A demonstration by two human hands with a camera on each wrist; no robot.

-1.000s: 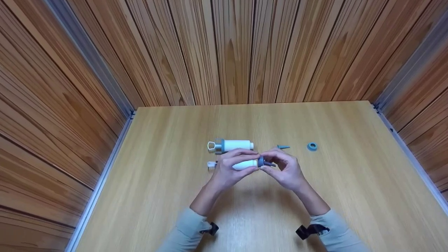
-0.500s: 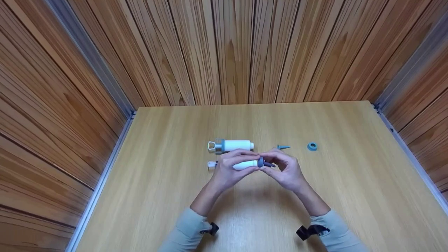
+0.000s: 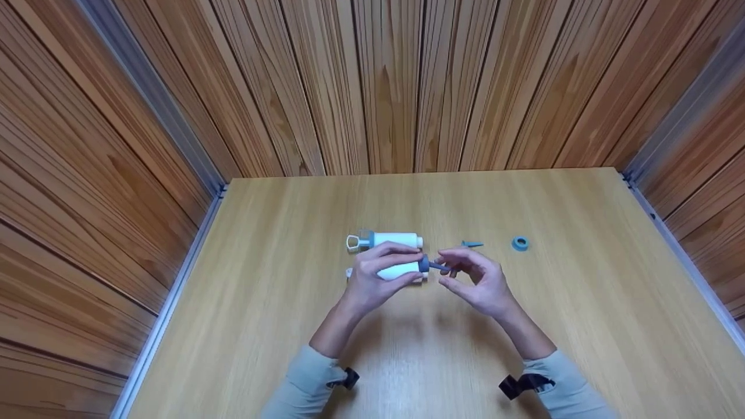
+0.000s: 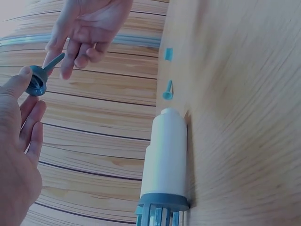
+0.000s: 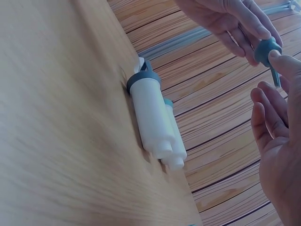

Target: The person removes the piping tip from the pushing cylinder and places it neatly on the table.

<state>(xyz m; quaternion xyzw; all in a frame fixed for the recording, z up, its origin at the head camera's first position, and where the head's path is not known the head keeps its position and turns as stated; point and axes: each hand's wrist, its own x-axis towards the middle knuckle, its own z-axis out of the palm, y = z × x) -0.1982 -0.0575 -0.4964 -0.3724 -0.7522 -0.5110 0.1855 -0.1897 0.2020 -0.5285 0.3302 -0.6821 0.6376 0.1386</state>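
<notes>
My left hand (image 3: 381, 270) pinches a blue screw cap with a long thin nozzle (image 4: 38, 80) between thumb and fingers, above the table. The nozzle points toward my right hand (image 3: 474, 276). My right hand's fingers are loosely bent around the nozzle's tip; in the left wrist view this hand (image 4: 94, 30) looks apart from the cap. Below lie two white-barrelled syringe-like tools with blue collars and pull handles. The far barrel (image 3: 396, 240) shows plainly; the near barrel (image 5: 149, 113) is partly hidden by my left hand in the head view.
A small blue cone-shaped nozzle (image 3: 472, 244) lies on the wooden table (image 3: 291, 326) beyond my right hand. Farther right is a blue ring (image 3: 520, 243). Wood-plank walls (image 3: 384, 87) and metal rails (image 3: 169, 302) bound the table.
Both hands were at the cap earlier. My right fingers have come off it and moved slightly right, while my left hand has shifted left with the cap, uncovering the long nozzle.
</notes>
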